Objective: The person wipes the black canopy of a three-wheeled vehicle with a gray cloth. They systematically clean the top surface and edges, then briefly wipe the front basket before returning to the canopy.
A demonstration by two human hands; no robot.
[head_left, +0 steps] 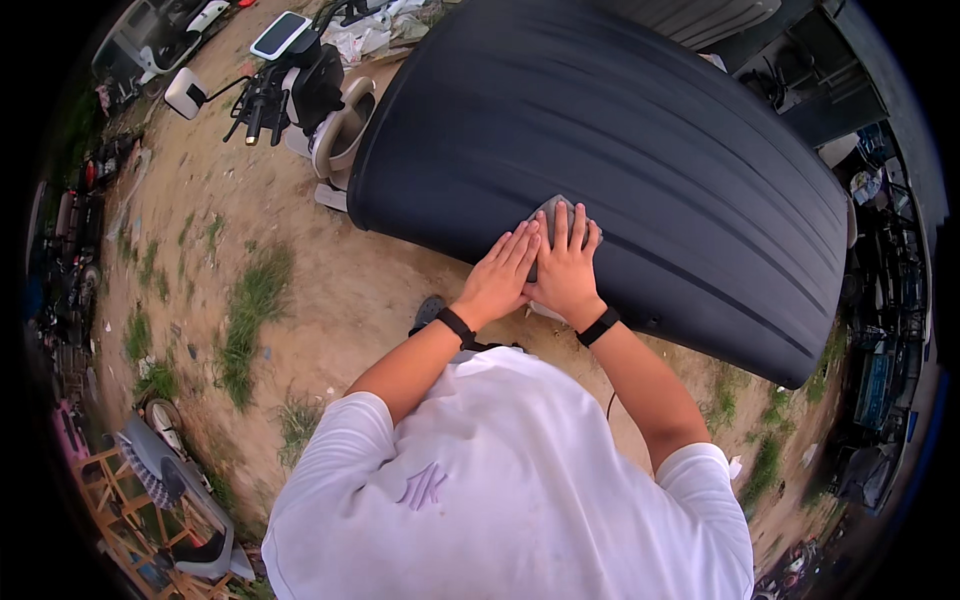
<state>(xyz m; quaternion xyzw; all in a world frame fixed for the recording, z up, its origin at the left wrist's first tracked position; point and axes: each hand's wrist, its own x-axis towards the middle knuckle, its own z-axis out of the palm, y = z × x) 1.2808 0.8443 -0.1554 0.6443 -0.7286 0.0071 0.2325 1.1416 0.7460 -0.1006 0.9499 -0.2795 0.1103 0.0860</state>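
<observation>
A large dark ridged panel [660,190], curved like a vehicle roof, slopes in front of me. On its near edge, my right hand [567,265] presses a folded grey cloth [552,207] down, its fingers stretched over the cloth and holding it against the surface. My left hand [497,268] lies flat just beside it, fingers straight and close together. Its fingertips reach the cloth's left side and its thumb side touches the right hand. The part of the cloth beneath the palms is hidden. Each wrist wears a black band.
A scooter with handlebars [262,105] and a white mirror [185,93] stands left of the panel. Grass tufts [255,310] grow from the sandy ground [330,270]. Wooden slats and a grey vehicle part [190,490] lie at lower left. Dark racks [885,330] line the right.
</observation>
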